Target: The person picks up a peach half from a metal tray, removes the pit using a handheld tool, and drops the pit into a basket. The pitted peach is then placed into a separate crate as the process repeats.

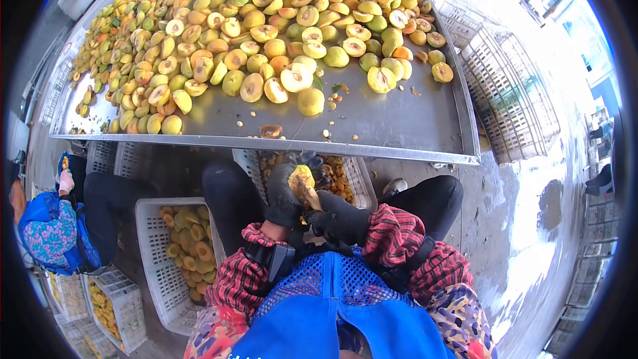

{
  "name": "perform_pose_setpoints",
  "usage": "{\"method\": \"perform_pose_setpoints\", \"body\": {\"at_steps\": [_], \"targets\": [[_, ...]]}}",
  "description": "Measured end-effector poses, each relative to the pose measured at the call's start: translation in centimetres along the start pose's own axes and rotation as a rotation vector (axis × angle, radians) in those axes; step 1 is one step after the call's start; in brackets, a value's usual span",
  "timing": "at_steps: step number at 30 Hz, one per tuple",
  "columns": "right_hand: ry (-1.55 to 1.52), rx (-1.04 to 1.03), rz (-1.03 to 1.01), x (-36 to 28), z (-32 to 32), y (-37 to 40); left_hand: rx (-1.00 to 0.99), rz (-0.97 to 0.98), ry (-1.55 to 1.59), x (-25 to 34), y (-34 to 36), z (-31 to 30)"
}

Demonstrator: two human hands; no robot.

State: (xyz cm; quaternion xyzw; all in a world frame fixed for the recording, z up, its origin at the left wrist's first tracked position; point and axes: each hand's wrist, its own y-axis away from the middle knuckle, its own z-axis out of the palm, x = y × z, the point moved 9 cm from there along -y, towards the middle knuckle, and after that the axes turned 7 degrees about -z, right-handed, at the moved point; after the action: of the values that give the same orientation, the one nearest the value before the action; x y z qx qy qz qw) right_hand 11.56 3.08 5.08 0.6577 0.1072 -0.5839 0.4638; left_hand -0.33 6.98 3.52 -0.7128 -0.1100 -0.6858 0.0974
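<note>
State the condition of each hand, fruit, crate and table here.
Left hand: gloved, gripping fruit
Held fruit: yellow
Right hand: gloved, grip unclear
Table fruit: heaped, many halved
Metal table: loaded
Left crate: upright, holding halves
Crate between knees: open, holding brownish pieces

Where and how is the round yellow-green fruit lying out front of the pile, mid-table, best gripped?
Probably by the rounded flanks of the fruit, thumb opposite fingers, coming from the table's near edge: its domed side faces up, bare metal lies before it, and a cut half crowds behind.
</note>
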Motion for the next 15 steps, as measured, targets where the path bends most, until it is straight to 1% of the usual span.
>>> {"method": "perform_pose_setpoints", "body": {"at_steps": [1, 4, 7, 10, 12, 13, 14, 15], "targets": [[-0.087, -0.015, 0.024, 0.0, 0.3, 0.1, -0.016, -0.104, 0.099, -0.4, 0.1, 0.1], [-0.013, 0.015, 0.055, 0.1, 0.1, 0.0, -0.027, 0.222, -0.209, 0.9, -0.1, 0.2], [0.489, 0.034, -0.05, 0.4, -0.7, -0.4, -0.271, 0.119, -0.381, 2.3, -0.2, 1.6], [0.552, 0.01, -0.039, 0.2, -0.6, -0.3, -0.301, 0.238, -0.352, 1.5, -0.5, 1.6], [0.618, 0.021, -0.097, 1.3, -0.7, -0.9, -0.267, 0.15, -0.218, 2.9, -0.1, 1.8], [0.648, 0.029, -0.126, 1.7, -0.7, -1.1, -0.251, 0.089, -0.136, 2.2, 0.0, 1.6], [0.537, 0.017, -0.101, 1.6, -0.6, -1.0, -0.231, 0.03, -0.052, 1.5, 0.0, 1.4], [0.427, 0.005, -0.077, 1.1, -0.4, -0.7, -0.207, -0.046, 0.047, -0.8, -0.2, 1.1]]}}
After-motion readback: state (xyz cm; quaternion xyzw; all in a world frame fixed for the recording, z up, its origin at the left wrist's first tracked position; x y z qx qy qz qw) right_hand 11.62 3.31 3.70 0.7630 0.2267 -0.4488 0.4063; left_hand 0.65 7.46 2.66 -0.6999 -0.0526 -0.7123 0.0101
